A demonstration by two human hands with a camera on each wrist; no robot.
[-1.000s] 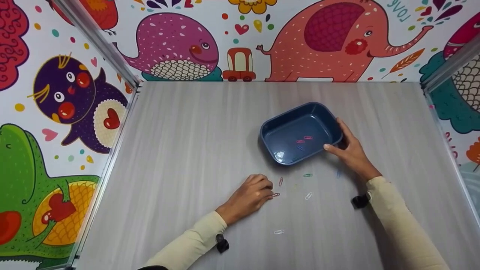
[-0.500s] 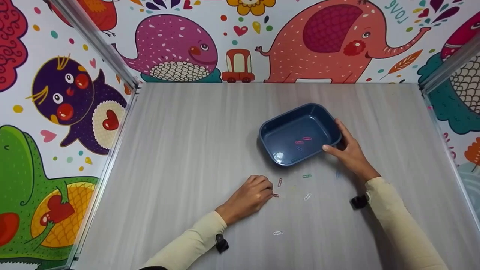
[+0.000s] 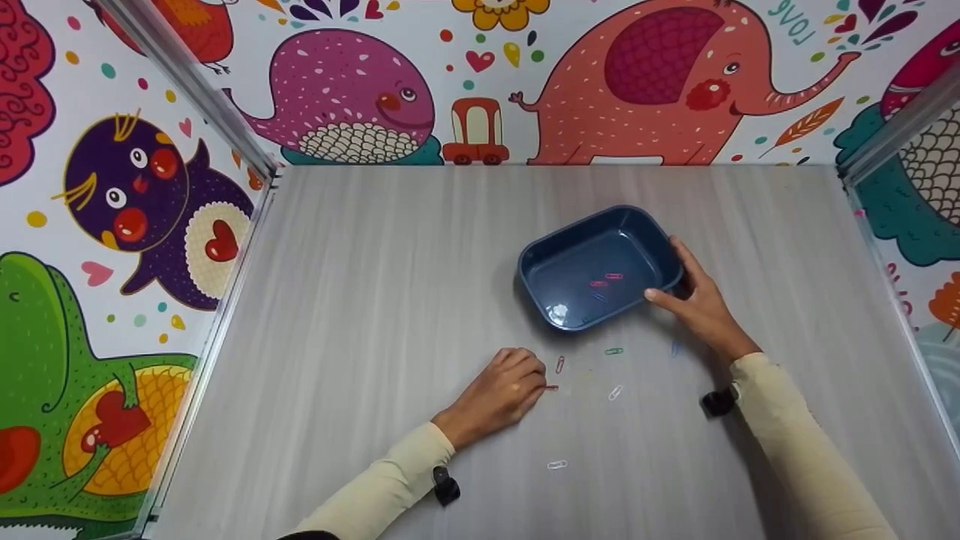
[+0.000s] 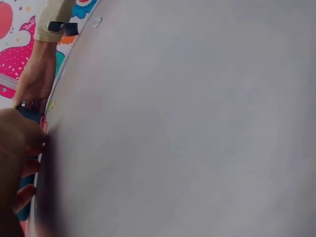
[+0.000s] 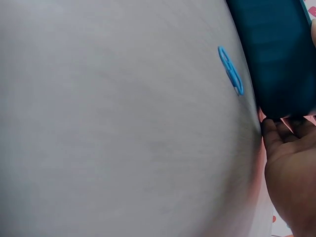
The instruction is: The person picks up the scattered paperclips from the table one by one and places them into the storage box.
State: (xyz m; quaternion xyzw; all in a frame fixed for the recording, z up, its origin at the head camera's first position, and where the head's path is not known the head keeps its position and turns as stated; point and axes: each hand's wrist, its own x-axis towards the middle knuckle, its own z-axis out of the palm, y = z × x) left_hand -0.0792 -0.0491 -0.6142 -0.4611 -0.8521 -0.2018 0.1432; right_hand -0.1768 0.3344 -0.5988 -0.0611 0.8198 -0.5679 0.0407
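Note:
My left hand (image 3: 499,390) pinches a red paper clip (image 3: 552,388) by its end, close to the tabletop. In the left wrist view a red clip (image 4: 44,123) shows by the fingertips. Just beyond lies another red paper clip (image 3: 560,364). My right hand (image 3: 701,311) holds a dark blue plastic tray (image 3: 540,300) by its right end, thumb on the rim and fingers along the outer side. Inside the tray are two pink paper clips (image 3: 613,277), a blue one (image 3: 600,297) and a faint green one near the front wall.
On the table lie a green paper clip (image 3: 614,351), a white one (image 3: 616,392), another white one (image 3: 557,465) and a blue one (image 5: 230,70) beside the tray. A tiny yellowish clip (image 3: 589,373) is barely visible. Patterned walls enclose the wooden tabletop (image 3: 360,285).
The red paper clip at my left fingertips has tilted and looks thinner, edge-on. My right hand and the tray have stayed in place.

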